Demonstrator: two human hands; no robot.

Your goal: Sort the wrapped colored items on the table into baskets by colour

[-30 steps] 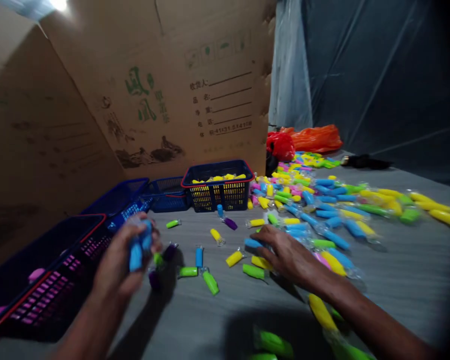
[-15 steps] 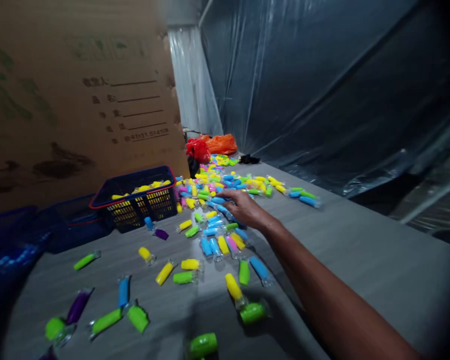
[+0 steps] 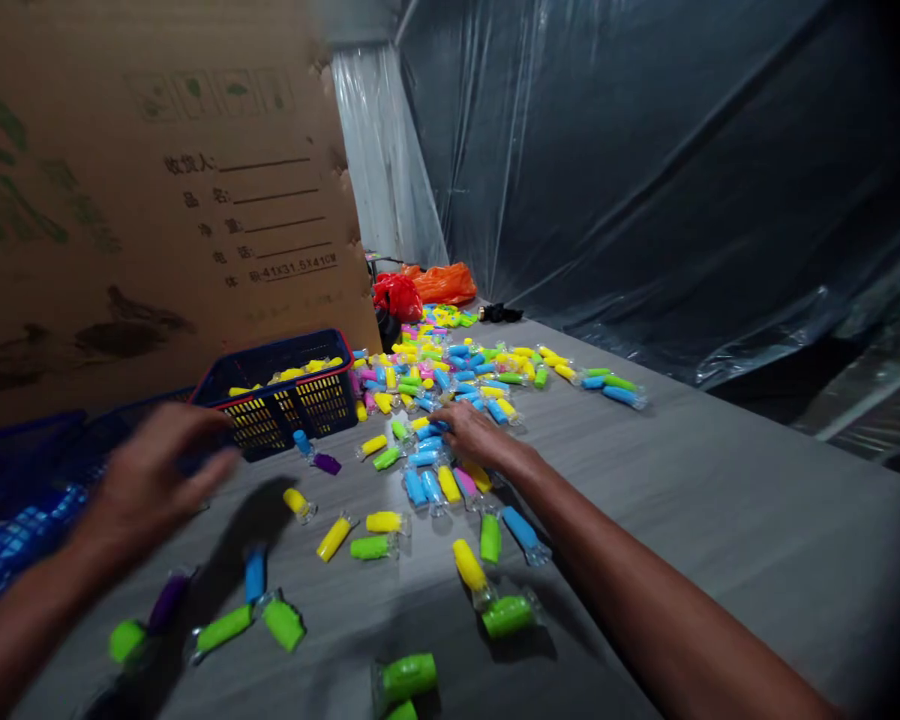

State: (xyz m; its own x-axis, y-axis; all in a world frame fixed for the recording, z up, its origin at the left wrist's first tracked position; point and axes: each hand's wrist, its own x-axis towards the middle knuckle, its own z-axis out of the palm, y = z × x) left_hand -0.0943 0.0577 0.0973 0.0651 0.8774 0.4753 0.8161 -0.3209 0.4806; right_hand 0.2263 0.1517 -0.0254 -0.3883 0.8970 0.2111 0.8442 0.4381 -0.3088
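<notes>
My right hand (image 3: 471, 432) reaches into a spread of small cylinders in clear wrappers, its fingers bent down among blue ones (image 3: 426, 459). What lies under those fingertips is hidden. On the other side, my left hand (image 3: 157, 475) is in the air, somewhat blurred, thumb and fingers apart and nothing between them. It is just in front of a dark blue basket (image 3: 266, 421) with a red rim, which holds yellow wrapped cylinders (image 3: 292, 374). Between the hands lie a purple cylinder (image 3: 326, 463) and a yellow one (image 3: 295, 501).
A large cardboard box (image 3: 270, 120) stands behind the basket. Green cylinders (image 3: 409, 677) lie loose near the front of the grey table (image 3: 690, 500). Red and orange plastic bags (image 3: 446, 284) sit at the back. Plastic sheeting (image 3: 607, 180) hangs along the right.
My left hand has come into view from the left. The right hand has drawn back a little toward me, its fingers now lower among the blue cylinders.
</notes>
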